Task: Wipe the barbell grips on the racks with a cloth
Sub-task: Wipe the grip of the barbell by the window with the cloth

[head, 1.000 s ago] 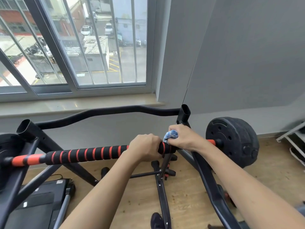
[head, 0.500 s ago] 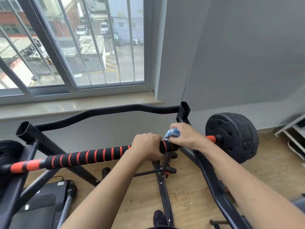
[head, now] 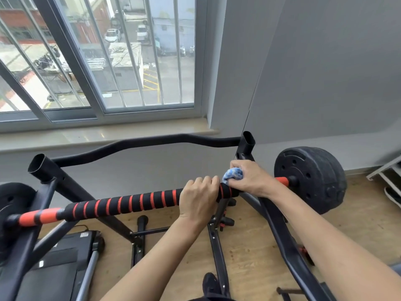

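So there's 1 barbell sitting across the rack, with a black foam grip striped in orange, and 2 weight plates in view: 1 on the right end and 1 half cut off at the left edge. 1 cloth, blue and white, all bunched up. 2 hands, both bare, both on the bar. The left hand is wrapped over the top of the grip, fingers curled fully around it, palm down, forearm coming up from the bottom of the frame. The right hand is just beside it, nearly touching, closed around the cloth and pressing it onto the right end of the grip, right where the bar meets the rack upright. Only a little wad of cloth pokes out by the thumb. Behind the bar a curved black crossbar links the 2 open-topped rack posts. Under the bar you can see the rack's legs on the wood floor, a treadmill at lower left, and a white shelf at the far right edge. A barred window fills the upper left, grey wall on the right.
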### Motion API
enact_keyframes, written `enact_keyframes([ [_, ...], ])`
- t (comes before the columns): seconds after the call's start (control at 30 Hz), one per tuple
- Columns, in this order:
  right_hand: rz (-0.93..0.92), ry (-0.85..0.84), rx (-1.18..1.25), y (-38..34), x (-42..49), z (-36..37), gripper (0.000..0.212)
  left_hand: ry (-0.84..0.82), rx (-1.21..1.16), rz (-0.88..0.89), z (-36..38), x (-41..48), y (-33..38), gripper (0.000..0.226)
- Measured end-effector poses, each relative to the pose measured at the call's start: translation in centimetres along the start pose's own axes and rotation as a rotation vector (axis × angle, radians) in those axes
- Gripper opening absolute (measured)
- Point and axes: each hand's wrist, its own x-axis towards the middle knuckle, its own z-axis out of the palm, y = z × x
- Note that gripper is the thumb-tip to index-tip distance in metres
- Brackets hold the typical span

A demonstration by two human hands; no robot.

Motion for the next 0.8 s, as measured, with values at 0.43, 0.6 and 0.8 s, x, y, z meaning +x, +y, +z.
enact_keyframes([
  [0.43, 0.035, -0.053, 0.004, 0.0, 0.3, -0.6, 0.022, -0.805, -0.644, -0.121, -2.8, 3.0, -6.9, 0.031],
  [0.6, 0.024, -0.023, 0.004, 0.0, -0.1, -0.4, 0.027, -0.154, -0.083, 0.027, -1.2, -1.3, -4.5, 0.032],
  [0.8, 0.010, -0.008, -0.004, 0.1, -0.3, -0.2, 0.028, -0.551, -0.299, -0.047, -2.8, 1.6, -4.4, 0.030],
])
